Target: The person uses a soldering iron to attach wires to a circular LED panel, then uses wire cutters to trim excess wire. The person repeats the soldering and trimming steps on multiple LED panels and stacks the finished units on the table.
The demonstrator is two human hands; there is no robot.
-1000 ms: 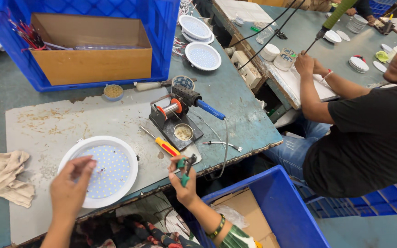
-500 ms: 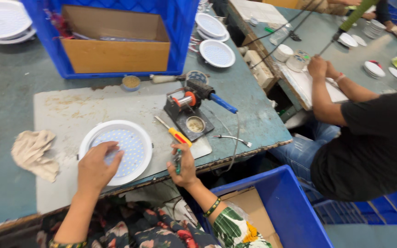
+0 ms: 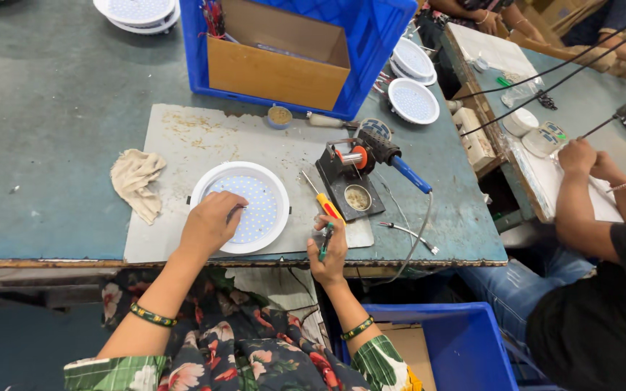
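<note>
A round white lamp panel dotted with small diodes lies on a grey mat in front of me. My left hand rests on its near left part, fingers curled at a thin wire. My right hand sits at the mat's front edge, holding a small green-handled tool upright. A red and yellow screwdriver lies just beyond that hand. Behind it stands a black soldering stand with an orange spool and a blue-handled iron.
A crumpled beige rag lies left of the mat. A blue crate with a cardboard box stands at the back, white panels beside it. Another blue crate sits below right. A person in black works at the right bench.
The camera view has shifted. My left hand has come down onto the lamp panel, and my right hand has moved from below the edge up to the mat's front.
</note>
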